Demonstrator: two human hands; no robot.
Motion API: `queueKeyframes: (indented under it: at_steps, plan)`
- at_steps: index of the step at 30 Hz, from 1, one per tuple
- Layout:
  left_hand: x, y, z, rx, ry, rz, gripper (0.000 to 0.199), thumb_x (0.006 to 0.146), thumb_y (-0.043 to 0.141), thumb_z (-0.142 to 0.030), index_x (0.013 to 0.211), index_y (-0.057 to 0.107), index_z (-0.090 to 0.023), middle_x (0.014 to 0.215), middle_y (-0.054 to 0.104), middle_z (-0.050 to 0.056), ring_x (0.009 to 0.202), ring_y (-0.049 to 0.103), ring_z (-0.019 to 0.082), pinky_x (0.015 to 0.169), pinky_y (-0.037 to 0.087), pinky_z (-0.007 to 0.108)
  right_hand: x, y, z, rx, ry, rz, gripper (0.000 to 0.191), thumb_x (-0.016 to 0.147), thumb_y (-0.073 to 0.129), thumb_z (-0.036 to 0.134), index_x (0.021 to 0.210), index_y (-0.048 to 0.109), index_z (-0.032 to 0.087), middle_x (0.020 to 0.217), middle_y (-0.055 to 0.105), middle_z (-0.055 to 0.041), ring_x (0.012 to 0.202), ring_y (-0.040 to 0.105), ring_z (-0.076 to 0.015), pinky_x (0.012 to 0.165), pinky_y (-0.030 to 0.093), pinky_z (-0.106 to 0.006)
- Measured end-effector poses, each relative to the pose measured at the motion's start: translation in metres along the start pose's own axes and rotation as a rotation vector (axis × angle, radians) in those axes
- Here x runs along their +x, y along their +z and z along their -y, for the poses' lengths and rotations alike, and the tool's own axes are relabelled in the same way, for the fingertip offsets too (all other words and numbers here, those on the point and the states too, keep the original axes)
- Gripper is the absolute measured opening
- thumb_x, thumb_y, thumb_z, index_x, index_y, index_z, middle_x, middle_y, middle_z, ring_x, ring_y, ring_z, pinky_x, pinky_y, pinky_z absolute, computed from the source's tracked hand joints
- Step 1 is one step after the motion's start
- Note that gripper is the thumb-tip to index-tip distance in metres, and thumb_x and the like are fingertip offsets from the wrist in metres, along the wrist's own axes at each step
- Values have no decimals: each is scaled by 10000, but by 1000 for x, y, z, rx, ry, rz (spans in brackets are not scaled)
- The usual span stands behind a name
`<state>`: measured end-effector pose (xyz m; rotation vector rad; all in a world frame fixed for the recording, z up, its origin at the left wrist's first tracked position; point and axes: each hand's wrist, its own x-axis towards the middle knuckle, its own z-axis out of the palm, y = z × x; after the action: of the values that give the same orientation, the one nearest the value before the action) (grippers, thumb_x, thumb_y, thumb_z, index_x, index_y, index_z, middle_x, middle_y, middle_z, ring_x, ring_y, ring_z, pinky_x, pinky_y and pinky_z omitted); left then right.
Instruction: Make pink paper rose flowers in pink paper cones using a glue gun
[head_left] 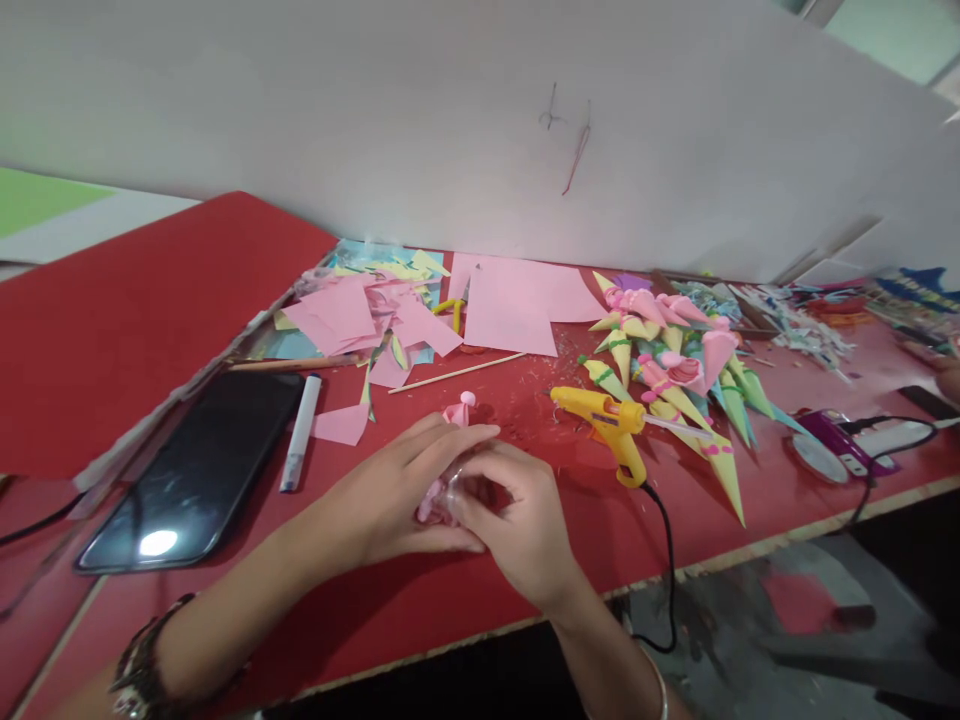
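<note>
My left hand (pixel 405 490) curls around what looks like a small clear plastic bag (pixel 454 480) with pink pieces (pixel 431 503) in it. At the bag's right side, my right hand (pixel 521 510) has its thumb and fingers bent in against the plastic; the fingertips are partly hidden. Just beyond my left fingers, a pink piece topped by a pale pink ball (pixel 467 398) pokes up, its lower part covered. A yellow glue gun (pixel 600 415) lies to the right of my hands, with a glue stick out of its back.
Decorated paper cones (pixel 675 370) are heaped behind the glue gun. Pink paper sheets (pixel 510 305) and scraps lie at the back. A thin wooden stick (pixel 457 372), white marker (pixel 301 432) and black phone (pixel 199 470) lie nearby. The gun's cord (pixel 670 560) hangs over the table edge.
</note>
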<state>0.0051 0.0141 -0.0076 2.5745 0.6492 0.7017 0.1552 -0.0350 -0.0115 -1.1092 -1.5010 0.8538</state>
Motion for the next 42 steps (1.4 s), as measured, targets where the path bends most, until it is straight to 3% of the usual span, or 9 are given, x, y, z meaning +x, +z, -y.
queueKeyframes:
  at_steps: [6,9,14,19,26,32,36,42]
  plan:
    - [-4,0,0,-82,-47,-32,677,759,640,-490,1318,329,-266,1048,593,55,883,563,206,705,490,287,-2,2,3,136,-4,-62,100,729,604,98,714,645,188,688,585,21,623,525,-102,573,429,-202]
    - [-6,-1,-1,-85,-69,-80,669,772,610,-516,1324,320,-274,1074,581,58,865,560,200,701,480,285,-1,2,6,312,86,-142,97,740,618,112,703,646,198,672,578,40,611,524,-80,571,430,-178]
    - [-6,-7,-1,-8,-118,-119,657,770,584,-555,1307,340,-266,951,594,22,760,559,170,675,471,268,1,2,2,612,166,-207,129,759,622,108,737,678,223,676,612,61,582,549,-42,575,458,-132]
    - [-4,-21,9,196,-234,-203,565,812,528,-536,1268,386,-233,1081,589,65,924,572,201,790,468,310,2,4,-5,834,284,-191,124,760,643,125,770,710,230,711,668,55,608,582,-27,603,478,-105]
    - [-1,-26,31,383,-567,-129,595,772,607,-443,1259,413,-161,1127,569,135,1068,539,308,851,458,434,7,5,-5,991,401,-201,153,654,737,174,803,746,208,680,700,40,612,613,-34,635,502,-102]
    - [0,-23,35,437,-593,-101,598,777,612,-420,1276,408,-162,1177,567,136,1090,544,306,862,462,418,6,4,-6,973,471,-206,76,606,779,205,662,734,181,594,698,23,529,625,-44,560,511,-103]
    - [-3,-20,38,596,-587,-39,580,786,607,-425,1250,443,-118,1219,565,171,1146,507,333,866,452,430,7,3,-4,1027,464,-211,126,571,807,174,593,684,191,594,687,43,521,624,-38,549,509,-98]
    - [-10,-15,42,771,-586,0,521,796,601,-354,1237,474,-108,1234,560,177,1182,455,353,909,379,501,5,3,-8,1047,491,-184,154,625,781,208,769,729,190,663,723,9,581,661,-54,564,519,-94]
